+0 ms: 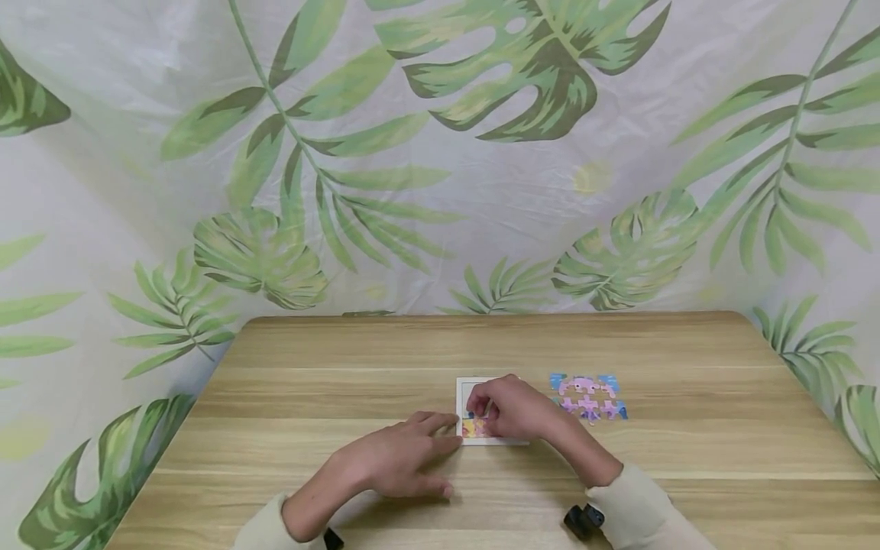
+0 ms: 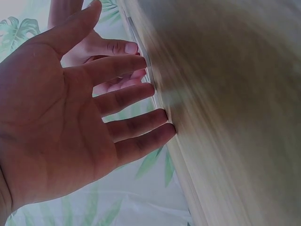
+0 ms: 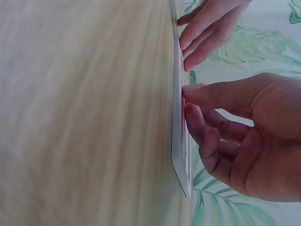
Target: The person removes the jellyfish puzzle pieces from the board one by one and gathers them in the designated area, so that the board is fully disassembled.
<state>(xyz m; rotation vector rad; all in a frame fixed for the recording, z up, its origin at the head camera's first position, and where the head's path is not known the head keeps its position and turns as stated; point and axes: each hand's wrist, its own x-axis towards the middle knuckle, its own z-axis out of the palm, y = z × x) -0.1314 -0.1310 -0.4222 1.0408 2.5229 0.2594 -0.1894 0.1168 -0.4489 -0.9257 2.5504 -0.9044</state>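
A white-bordered puzzle tray (image 1: 509,442) lies flat on the table, with yellow and pink puzzle pieces (image 1: 470,428) along its lower part. My left hand (image 1: 395,460) is spread with straight fingers, its fingertips touching the tray's left edge. Over the tray, my right hand (image 1: 517,409) has bent fingers, with thumb and index fingertip close together at a puzzle piece; the hand mostly covers that piece. In the right wrist view the tray (image 3: 178,141) appears edge-on, with the right thumb and index finger at its surface. To the right lie pink and blue puzzle pieces (image 1: 587,386).
The wooden table (image 1: 330,359) has rounded far corners and meets a leaf-patterned curtain (image 1: 495,198) at the back. A small black device (image 1: 583,522) is by the right cuff.
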